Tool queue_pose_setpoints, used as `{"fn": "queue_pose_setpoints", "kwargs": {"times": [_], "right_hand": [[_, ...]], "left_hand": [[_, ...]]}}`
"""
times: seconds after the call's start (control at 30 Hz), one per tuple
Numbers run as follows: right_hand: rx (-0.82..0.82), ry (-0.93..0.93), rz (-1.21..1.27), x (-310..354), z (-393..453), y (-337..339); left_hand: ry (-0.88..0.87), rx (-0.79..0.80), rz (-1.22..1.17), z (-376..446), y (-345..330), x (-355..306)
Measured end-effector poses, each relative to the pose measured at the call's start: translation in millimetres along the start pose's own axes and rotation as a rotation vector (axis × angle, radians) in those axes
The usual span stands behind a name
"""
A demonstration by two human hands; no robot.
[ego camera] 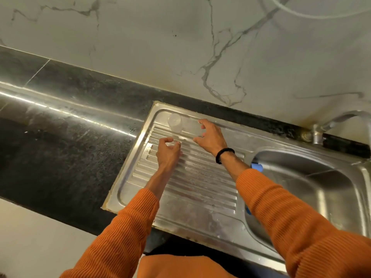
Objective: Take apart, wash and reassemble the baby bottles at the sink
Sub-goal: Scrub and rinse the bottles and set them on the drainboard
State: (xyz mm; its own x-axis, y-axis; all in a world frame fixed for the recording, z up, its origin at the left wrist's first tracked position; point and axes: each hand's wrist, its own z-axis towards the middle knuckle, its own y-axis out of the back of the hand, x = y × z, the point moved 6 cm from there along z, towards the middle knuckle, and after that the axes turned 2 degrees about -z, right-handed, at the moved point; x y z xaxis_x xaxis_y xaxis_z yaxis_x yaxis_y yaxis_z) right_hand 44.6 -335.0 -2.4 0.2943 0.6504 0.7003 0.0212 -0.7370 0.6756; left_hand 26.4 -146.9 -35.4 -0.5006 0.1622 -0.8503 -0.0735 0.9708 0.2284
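Both hands, left hand [168,152] and right hand [210,137], hover open beside perhaps a clear cap [175,122].

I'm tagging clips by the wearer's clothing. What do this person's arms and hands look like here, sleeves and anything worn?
Both arms wear long orange sleeves of ribbed knit, pushed back so the forearms show bare. The left hand has nothing on it: no glove, ring or band visible. The right hand is also ungloved, and a black band circles its wrist. No watch face or markings are visible on it.

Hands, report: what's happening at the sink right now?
Left hand and right hand open, fingers curled, holding nothing. Clear cap on drainboard, untouched. Blue thing at basin edge. Nothing blocking.
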Motion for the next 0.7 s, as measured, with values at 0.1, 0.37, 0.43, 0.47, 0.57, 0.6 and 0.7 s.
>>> {"fn": "queue_pose_setpoints", "kwargs": {"times": [0.1, 0.37, 0.43, 0.47, 0.57, 0.6, 0.7], "right_hand": [[-0.013, -0.076, 0.008, -32, -22, 17], [-0.354, -0.333, 0.175, -171, -119, 84], [-0.39, -0.412, 0.151, -213, -141, 101], [-0.372, -0.454, 0.135, -232, -151, 106], [-0.229, -0.572, 0.092, -289, -171, 111], [-0.182, -0.592, 0.092, -304, -176, 110], [-0.07, -0.546, -0.032, -335, -179, 110]], "left_hand": [[0.02, 0.04, -0.012, -11, -24, 12], [-0.046, 0.327, 0.069, -78, -131, 31], [-0.057, 0.378, 0.096, -100, -159, 36], [-0.056, 0.395, 0.107, -110, -172, 40], [-0.045, 0.399, 0.142, -137, -203, 53], [-0.038, 0.404, 0.142, -144, -210, 58], [-0.006, 0.401, 0.123, -163, -227, 77]]}}
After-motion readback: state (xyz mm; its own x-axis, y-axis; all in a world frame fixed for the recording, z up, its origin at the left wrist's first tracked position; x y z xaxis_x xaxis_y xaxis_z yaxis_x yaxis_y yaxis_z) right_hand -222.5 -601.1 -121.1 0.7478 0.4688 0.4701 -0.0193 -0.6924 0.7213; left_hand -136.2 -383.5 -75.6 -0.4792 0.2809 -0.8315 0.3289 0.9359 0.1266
